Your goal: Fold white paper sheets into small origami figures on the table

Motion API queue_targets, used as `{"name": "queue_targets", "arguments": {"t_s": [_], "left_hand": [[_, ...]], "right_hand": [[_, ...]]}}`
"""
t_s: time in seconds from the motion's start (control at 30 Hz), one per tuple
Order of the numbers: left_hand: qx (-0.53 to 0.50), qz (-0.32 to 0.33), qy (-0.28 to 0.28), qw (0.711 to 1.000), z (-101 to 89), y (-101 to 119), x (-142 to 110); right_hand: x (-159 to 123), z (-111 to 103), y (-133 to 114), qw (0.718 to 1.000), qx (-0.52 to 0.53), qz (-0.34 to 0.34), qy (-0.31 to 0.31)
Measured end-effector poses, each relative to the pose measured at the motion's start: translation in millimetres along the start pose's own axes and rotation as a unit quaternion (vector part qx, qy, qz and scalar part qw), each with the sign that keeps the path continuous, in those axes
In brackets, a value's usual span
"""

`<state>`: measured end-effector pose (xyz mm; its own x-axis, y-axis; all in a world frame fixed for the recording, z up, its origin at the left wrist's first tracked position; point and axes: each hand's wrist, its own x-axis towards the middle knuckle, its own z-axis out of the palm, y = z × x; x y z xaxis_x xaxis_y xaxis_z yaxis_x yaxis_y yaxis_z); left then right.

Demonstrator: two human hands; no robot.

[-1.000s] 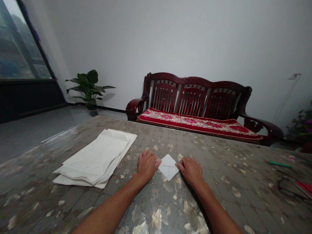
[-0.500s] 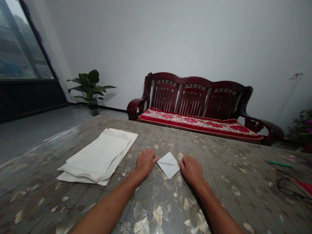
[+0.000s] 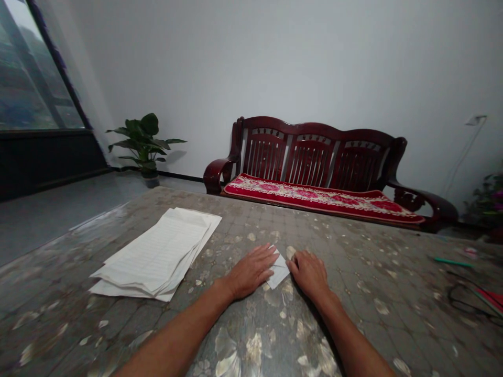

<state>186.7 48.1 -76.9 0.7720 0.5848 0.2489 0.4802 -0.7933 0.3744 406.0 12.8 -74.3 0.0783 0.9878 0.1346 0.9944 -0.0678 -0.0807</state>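
A small white square of folded paper (image 3: 280, 273) lies on the patterned tabletop, one corner toward me. My left hand (image 3: 253, 269) rests flat across its left half, fingers stretched out and slightly apart, hiding that side. At the right corner, my right hand (image 3: 309, 271) has its fingers curled, with the thumb and forefinger pinched at the paper's edge. To the left of my left hand is a loose stack of lined white sheets (image 3: 157, 256).
The table (image 3: 377, 293) has a floral grey cover. On its right side are a green pen (image 3: 452, 261), black-framed glasses (image 3: 463, 301) and a red item (image 3: 491, 299). Beyond stand a dark red wooden bench (image 3: 314, 157) and a potted plant (image 3: 143, 141).
My left hand has moved right from the paper's left corner and flattened over its left half. My right hand has stayed at the right corner.
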Motion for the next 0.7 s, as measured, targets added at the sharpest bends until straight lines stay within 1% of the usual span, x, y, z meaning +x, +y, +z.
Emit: {"name": "queue_targets", "arguments": {"t_s": [0.03, 0.1, 0.23, 0.3, 0.43, 0.53, 0.63, 0.7], "left_hand": [[0.016, 0.002, -0.026, 1.0, 2.3, 2.3, 2.0], [0.044, -0.015, -0.06, 0.997, 7.2, 3.5, 4.1], [0.074, -0.048, -0.085, 0.992, 12.7, 0.3, 0.8], [0.08, -0.053, -0.088, 0.991, 12.6, 0.3, -2.1], [0.082, -0.063, -0.085, 0.991, 11.6, 4.6, -4.6], [0.082, -0.072, -0.083, 0.991, 14.1, 7.4, -4.8], [0.083, -0.07, -0.063, 0.992, 19.1, 8.3, -5.8], [0.085, -0.067, -0.053, 0.993, 22.3, 8.3, -6.5]], "right_hand": [[0.0, 0.3, 0.2, 1.0, 0.0, 0.0, 0.002], [0.0, 0.5, 0.6, 1.0, 0.0, 0.002, 0.006], [-0.9, -0.8, 0.9, 1.0, 0.007, 0.001, 0.007], [-2.1, -1.9, -0.3, 1.0, 0.007, 0.006, 0.01], [-5.4, -2.6, -7.6, 0.999, 0.013, 0.024, 0.038], [-7.2, 0.8, -16.0, 0.998, 0.046, 0.01, 0.046], [-6.8, 7.3, -23.1, 0.996, 0.066, -0.009, 0.05], [-5.5, 11.5, -25.5, 0.997, 0.066, -0.006, 0.051]]}}
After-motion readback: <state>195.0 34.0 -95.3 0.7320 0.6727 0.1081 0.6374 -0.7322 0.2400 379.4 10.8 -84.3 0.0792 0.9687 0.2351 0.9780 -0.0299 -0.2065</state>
